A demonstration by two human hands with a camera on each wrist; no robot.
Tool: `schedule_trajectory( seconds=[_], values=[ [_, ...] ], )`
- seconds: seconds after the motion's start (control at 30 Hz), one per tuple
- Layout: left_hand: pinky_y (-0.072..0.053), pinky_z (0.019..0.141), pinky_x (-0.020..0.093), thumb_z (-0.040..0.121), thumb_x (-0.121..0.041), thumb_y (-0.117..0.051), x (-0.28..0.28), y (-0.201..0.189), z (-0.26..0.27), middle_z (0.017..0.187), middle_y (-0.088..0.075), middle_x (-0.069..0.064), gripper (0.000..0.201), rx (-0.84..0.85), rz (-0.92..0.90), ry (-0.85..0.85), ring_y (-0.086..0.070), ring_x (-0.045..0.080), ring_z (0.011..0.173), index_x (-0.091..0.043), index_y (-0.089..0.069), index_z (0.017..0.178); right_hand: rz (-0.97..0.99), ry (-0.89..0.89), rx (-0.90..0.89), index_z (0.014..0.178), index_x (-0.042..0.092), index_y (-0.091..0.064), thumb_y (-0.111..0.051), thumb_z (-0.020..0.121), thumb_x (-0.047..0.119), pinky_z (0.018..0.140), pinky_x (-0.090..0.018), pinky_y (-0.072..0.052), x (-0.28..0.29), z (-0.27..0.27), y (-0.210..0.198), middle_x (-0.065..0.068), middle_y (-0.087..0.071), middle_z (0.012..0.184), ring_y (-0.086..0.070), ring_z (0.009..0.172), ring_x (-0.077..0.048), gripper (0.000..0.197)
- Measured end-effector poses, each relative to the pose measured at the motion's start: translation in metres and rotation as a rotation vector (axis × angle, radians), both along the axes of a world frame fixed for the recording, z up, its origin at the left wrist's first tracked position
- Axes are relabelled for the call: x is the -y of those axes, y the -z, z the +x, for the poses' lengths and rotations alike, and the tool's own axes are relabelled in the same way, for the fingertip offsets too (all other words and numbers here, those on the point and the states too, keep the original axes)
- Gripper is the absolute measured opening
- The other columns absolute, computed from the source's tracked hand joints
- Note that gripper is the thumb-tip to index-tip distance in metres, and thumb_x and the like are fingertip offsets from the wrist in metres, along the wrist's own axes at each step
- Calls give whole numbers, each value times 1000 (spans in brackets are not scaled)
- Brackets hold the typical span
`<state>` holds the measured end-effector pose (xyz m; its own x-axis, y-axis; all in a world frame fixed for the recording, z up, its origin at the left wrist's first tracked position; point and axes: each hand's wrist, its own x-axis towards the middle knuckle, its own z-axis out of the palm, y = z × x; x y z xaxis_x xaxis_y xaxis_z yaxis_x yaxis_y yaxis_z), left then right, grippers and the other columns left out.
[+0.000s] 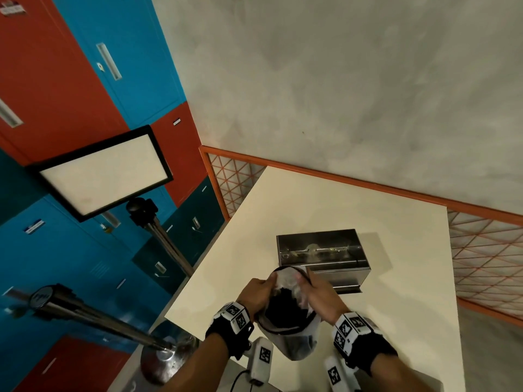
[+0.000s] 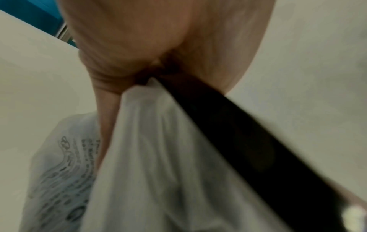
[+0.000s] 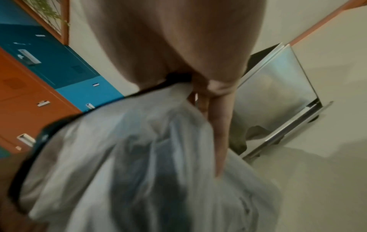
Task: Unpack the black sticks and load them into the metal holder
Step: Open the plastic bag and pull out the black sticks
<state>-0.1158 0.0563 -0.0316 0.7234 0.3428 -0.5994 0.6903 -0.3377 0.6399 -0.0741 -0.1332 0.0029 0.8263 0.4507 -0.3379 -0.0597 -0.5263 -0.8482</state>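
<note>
A translucent white plastic bag (image 1: pixel 294 335) with a black rim band hangs between both hands above the near part of the table. Black sticks (image 1: pixel 285 306) show as a dark mass inside its open mouth. My left hand (image 1: pixel 259 292) pinches the bag's left rim (image 2: pixel 151 100). My right hand (image 1: pixel 317 290) grips the right rim (image 3: pixel 178 94), one finger lying down along the bag's side. The metal holder (image 1: pixel 322 256), a shiny open-topped steel box, stands on the table just beyond the bag, seen also in the right wrist view (image 3: pixel 278 94).
The cream table (image 1: pixel 353 205) is bordered by an orange mesh fence (image 1: pixel 481 250) at the back and right. A framed white board on a metal stand (image 1: pixel 102 174) and blue and red lockers (image 1: pixel 56 80) are to the left.
</note>
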Motion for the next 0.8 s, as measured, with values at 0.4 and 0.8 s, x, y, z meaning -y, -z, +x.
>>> schedule_trajectory(
  seconds=[0.4, 0.8],
  values=[
    [-52, 98, 38, 95, -74, -39, 10, -10, 8, 114, -73, 11, 75, 18, -81, 17, -69, 27, 104, -10, -73, 114, -121, 50, 216, 128, 26, -52, -46, 102, 27, 90, -37, -53, -2, -1, 4, -2, -70, 108, -66, 101, -22, 27],
    [-50, 71, 33, 92, -50, -66, 11, -8, -1, 75, -74, 16, 50, 70, -234, -76, -68, 26, 71, -2, -75, 82, -323, 14, 182, 137, 25, -40, -35, 103, 31, 92, -42, -51, -4, 8, -2, -13, -67, 113, -63, 107, -33, 34]
  ],
)
